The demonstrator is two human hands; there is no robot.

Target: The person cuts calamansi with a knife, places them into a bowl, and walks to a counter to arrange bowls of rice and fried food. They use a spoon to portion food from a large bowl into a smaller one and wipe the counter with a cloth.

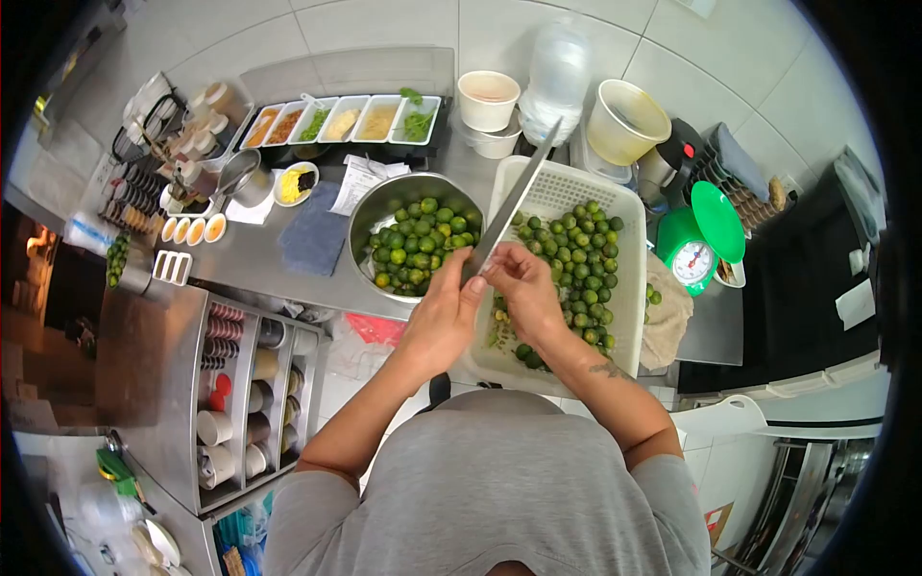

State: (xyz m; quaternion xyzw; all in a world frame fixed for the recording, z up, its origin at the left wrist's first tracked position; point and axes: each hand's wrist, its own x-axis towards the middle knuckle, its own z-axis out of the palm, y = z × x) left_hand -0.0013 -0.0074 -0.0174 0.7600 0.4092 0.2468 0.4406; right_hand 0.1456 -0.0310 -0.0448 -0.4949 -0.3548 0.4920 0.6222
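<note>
A long knife (pixel 521 193) points up and away, its blade rising between the steel bowl and the white basket. My left hand (pixel 445 312) is closed around its lower end; the handle is hidden by the fingers. My right hand (pixel 523 291) is closed in a pinch against the blade's base, and what its fingertips hold, if anything, cannot be made out. Left of the hands, a steel bowl (pixel 361 206) holds many small green limes (pixel 416 240). On the right, a white perforated basket (pixel 629 264) holds more limes (pixel 576 254), with loose bits near its left side.
A green scale (pixel 677 252) and a beige cloth (pixel 667 326) lie right of the basket. Behind are a tray of toppings (pixel 344 120), tubs (pixel 488 101) and a plastic jug (pixel 557 72). A blue cloth (pixel 314 228) lies left of the bowl.
</note>
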